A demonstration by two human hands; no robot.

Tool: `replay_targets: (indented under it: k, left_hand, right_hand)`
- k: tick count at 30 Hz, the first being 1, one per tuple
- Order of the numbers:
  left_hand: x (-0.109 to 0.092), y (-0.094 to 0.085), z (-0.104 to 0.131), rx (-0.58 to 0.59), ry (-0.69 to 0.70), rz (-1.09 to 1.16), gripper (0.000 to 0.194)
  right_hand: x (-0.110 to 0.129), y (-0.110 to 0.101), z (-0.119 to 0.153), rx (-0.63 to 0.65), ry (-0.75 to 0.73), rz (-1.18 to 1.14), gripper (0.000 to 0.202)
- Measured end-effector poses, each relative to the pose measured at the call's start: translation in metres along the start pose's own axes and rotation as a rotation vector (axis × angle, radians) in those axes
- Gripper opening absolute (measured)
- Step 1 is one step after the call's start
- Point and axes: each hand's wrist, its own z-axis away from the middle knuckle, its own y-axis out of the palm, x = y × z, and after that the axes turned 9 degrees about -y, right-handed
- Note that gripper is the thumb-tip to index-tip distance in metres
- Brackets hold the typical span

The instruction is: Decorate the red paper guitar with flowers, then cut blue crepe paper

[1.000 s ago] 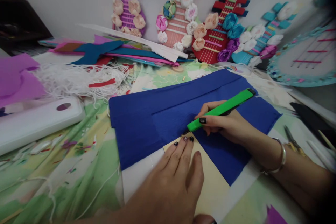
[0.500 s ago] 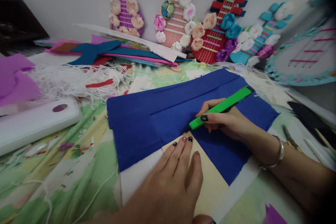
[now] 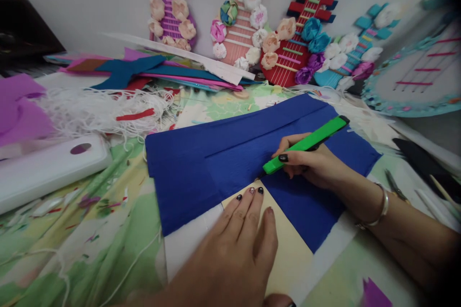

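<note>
My right hand [image 3: 306, 160] grips a green utility knife [image 3: 309, 141], its tip down by the upper corner of a cream card [image 3: 288, 254]. My left hand [image 3: 241, 240] lies with fingers stretched out on that card, pressing it over a folded sheet of dark blue paper [image 3: 194, 168]. The blue paper spreads beyond the card on both sides, with a long crease along its upper part. White board [image 3: 182, 249] shows beneath the paper at the lower left. The knife's blade is too small to make out clearly.
Several decorated paper guitars [image 3: 284, 53] lean against the wall. Coloured paper strips [image 3: 133, 69] and tangled white string [image 3: 86, 110] lie at the back left, a white power bank-like case [image 3: 46, 172] at left. Scissors [image 3: 394, 187] rest beyond my right wrist.
The knife and my right hand have shifted slightly right and away from the card's corner. My left hand stays put on the card.
</note>
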Motion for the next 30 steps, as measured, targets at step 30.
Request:
replay_targets:
  k: [30]
  left_hand:
    - [0.0002,-0.0003,-0.0003,-0.004,0.016,0.000,0.074]
  right_hand:
    - [-0.0060,-0.0067,-0.0012,-0.031,-0.025,-0.083,0.017]
